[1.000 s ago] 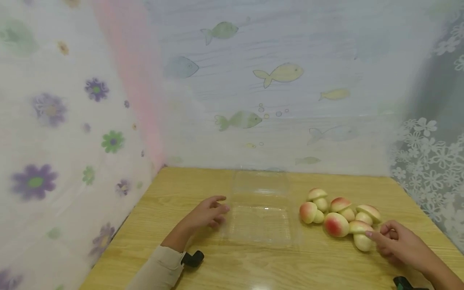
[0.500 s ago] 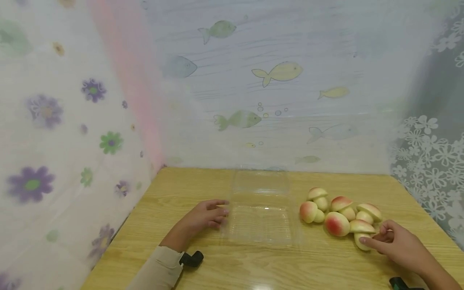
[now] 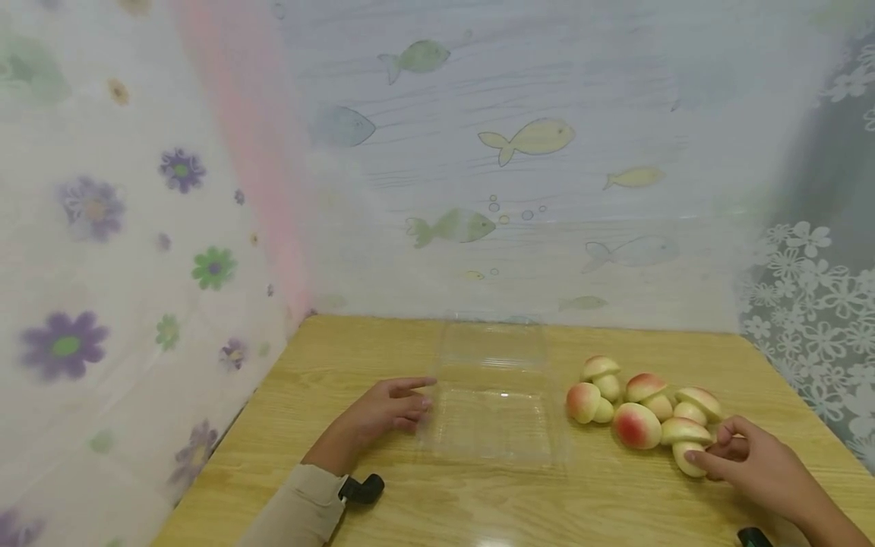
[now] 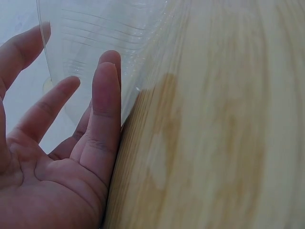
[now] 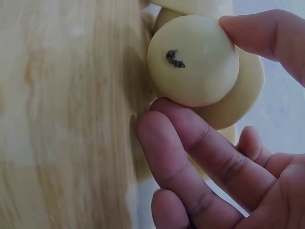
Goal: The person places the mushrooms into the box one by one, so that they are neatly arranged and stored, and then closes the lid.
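At the right of the head view, my right hand [image 3: 762, 467] pinches the stem of the nearest toy mushroom [image 3: 686, 431], which has a pale stem and a red-tinged cap. The right wrist view shows the stem's round end [image 5: 190, 71], with a small dark mark, between thumb and fingertips. My left hand [image 3: 383, 410] has loosely extended fingers beside the left wall of a clear plastic clamshell box [image 3: 488, 429], whose lid stands raised at the back. In the left wrist view its fingers [image 4: 106, 95] lie right along the clear wall.
Several more toy mushrooms [image 3: 637, 425] lie clustered to the left of and behind the pinched one. Everything stands on a wood-grain table [image 3: 437, 509]. A fish-print sheet [image 3: 533, 137] hangs behind the table, a flower-print one [image 3: 64, 346] at the left.
My right thumb has moved down from the mushroom's cap to its stem. My left fingertips have shifted slightly right, to the box's edge. The mushrooms and box stay in place.
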`<state>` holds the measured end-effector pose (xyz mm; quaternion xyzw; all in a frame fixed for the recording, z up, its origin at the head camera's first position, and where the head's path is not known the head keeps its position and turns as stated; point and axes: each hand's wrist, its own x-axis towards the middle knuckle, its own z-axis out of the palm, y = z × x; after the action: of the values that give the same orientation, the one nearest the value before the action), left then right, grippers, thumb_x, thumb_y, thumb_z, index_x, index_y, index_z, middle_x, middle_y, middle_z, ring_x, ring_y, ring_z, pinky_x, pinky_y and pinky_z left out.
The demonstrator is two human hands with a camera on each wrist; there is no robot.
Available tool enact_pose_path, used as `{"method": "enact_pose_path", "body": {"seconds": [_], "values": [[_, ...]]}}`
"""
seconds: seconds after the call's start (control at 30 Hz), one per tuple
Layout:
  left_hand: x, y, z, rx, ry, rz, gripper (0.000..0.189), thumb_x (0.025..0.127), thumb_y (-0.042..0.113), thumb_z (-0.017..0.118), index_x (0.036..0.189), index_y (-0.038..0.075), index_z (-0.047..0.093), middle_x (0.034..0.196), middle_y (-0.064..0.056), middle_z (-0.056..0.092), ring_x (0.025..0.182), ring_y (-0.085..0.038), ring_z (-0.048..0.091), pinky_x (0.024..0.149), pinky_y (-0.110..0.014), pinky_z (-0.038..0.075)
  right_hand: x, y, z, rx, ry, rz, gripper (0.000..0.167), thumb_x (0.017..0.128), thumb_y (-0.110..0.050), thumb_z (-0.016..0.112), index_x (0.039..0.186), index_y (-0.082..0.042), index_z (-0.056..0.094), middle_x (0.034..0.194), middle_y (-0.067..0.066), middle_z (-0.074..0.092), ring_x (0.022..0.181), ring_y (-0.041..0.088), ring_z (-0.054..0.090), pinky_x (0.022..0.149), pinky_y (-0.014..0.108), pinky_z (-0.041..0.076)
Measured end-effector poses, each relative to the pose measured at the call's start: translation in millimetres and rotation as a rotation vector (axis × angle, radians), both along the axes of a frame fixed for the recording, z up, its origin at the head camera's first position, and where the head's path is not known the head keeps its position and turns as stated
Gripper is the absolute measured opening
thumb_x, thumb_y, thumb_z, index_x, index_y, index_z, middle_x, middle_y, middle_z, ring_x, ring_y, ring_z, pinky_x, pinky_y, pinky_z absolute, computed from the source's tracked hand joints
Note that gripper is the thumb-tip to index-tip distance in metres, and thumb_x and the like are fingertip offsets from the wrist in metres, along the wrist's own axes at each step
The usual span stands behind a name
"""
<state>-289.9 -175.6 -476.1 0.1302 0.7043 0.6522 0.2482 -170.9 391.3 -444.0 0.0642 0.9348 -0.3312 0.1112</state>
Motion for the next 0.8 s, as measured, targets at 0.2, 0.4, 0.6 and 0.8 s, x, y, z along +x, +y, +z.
{"method": "enact_pose_path", "body": {"seconds": [0.2,0.4,0.6,0.8], "values": [[1.7,-3.0,0.7,0.009,-0.009,0.013,0.063,0.096,0.025,0.078,0.154,0.017,0.053,0.125,-0.014,0.067,0.102,-0.021,0.071,0.085,-0.034,0.061,0.6,-1,5.5,-0.024,0.023,-0.013,0.058,0.097,-0.057,0.067,0.101,-0.004,0.043,0.099,0.001,0.078,0.087,0.015,0.069,0.066,0.030,0.046],[2.5,-4.3,2.2,0.021,-0.005,0.018,0.065,0.096,0.020,0.077,0.155,0.012,0.050,0.120,-0.011,0.067,0.099,-0.019,0.071,0.083,-0.034,0.061,-1.2,-2,12.6,-0.022,0.060,-0.028,0.058,0.097,-0.057,0.067,0.103,-0.004,0.044,0.099,0.002,0.077,0.086,0.014,0.068,0.066,0.031,0.048],[1.9,-3.7,0.9,0.024,-0.002,0.023,0.064,0.095,0.018,0.078,0.154,0.012,0.052,0.128,-0.017,0.065,0.097,-0.018,0.071,0.080,-0.033,0.061,1.6,-9,24.2,-0.033,0.151,-0.018,0.054,0.099,-0.054,0.067,0.105,-0.004,0.047,0.101,0.004,0.075,0.082,0.014,0.072,0.063,0.030,0.050],[1.0,0.2,-0.8,0.021,0.006,0.026,0.063,0.094,0.020,0.079,0.152,0.015,0.055,0.131,-0.020,0.065,0.100,-0.020,0.072,0.081,-0.033,0.061,-1.9,-22,40.4,-0.038,0.246,-0.002,0.050,0.097,-0.053,0.070,0.107,-0.007,0.052,0.108,0.007,0.066,0.085,0.003,0.070,0.066,0.032,0.056]]}}
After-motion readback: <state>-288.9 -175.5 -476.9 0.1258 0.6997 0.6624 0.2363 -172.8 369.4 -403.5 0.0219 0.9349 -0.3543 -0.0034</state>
